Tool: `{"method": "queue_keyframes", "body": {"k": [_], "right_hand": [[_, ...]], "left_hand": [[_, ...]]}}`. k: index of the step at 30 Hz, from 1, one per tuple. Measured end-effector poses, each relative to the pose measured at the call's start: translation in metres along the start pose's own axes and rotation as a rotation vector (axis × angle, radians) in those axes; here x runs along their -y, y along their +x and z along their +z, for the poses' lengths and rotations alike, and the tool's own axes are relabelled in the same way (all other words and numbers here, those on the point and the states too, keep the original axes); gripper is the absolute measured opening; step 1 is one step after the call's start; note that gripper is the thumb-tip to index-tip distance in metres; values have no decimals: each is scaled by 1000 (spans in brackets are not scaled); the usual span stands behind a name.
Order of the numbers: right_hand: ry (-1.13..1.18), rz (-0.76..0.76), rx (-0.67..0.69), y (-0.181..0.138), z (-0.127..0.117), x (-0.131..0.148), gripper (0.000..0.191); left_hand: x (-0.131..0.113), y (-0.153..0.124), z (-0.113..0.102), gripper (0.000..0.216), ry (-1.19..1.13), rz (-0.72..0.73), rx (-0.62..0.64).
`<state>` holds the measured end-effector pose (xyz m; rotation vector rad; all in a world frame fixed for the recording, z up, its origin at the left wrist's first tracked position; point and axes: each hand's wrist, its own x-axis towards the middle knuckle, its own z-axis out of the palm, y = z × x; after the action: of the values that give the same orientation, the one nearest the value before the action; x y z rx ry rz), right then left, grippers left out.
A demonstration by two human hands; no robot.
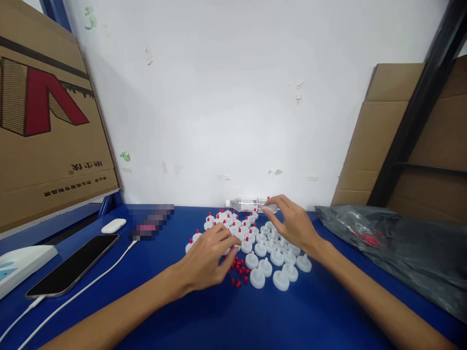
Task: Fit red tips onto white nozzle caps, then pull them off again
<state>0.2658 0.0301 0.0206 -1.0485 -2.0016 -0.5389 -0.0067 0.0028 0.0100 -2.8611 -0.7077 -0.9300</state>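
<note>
My left hand [209, 255] is closed in a pinch over the front of a cluster of white round filter-like discs with short spouts. A bit of a white disc [238, 246] shows between its thumb and fingertips. Many discs at the back and left, such as one disc [246, 245], wear a red cap. Loose red caps [239, 272] lie just right of the left thumb. At the back, my right hand [292, 223] curls its thumb and forefinger around a white disc, mostly hidden, whose red cap [269, 198] pokes above the finger. Uncapped discs [276, 257] lie below this hand.
A clear bottle [244, 204] lies against the wall. Left on the blue table [233, 321] are a phone [75, 265] with a cable, a white case [114, 226] and a white box [25, 265]. A grey plastic bag [394, 257] covers the right side; cardboard [375, 131] stands behind.
</note>
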Motion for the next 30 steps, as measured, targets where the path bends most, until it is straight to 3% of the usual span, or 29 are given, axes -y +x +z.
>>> {"method": "queue_keyframes", "body": {"k": [4, 7, 11, 14, 18, 21, 25, 27, 30], "right_hand": [[9, -379, 59, 2, 0, 23, 12], [30, -537, 100, 2, 2, 40, 19], [36, -584, 70, -2, 4, 57, 23], [31, -580, 97, -5, 7, 63, 24], [60, -594, 181, -4, 13, 49, 29], [65, -470, 190, -2, 13, 16, 31], [25, -76, 207, -2, 7, -22, 21], [61, 46, 230, -2, 6, -27, 27], [156, 77, 344, -3, 9, -20, 40]], "left_hand": [[2, 1, -1, 19, 39, -160, -111], [2, 1, -2, 24, 53, -202, -89], [3, 0, 0, 15, 82, -128, -41], [4, 0, 2, 24, 113, -72, -24], [2, -2, 0, 32, 26, -69, -37], [0, -3, -5, 39, -99, -109, -78], [-3, -2, -12, 35, -97, -15, -121], [-3, -1, -11, 28, -53, 25, -95], [-2, 0, -6, 18, -27, 11, -18]]}}
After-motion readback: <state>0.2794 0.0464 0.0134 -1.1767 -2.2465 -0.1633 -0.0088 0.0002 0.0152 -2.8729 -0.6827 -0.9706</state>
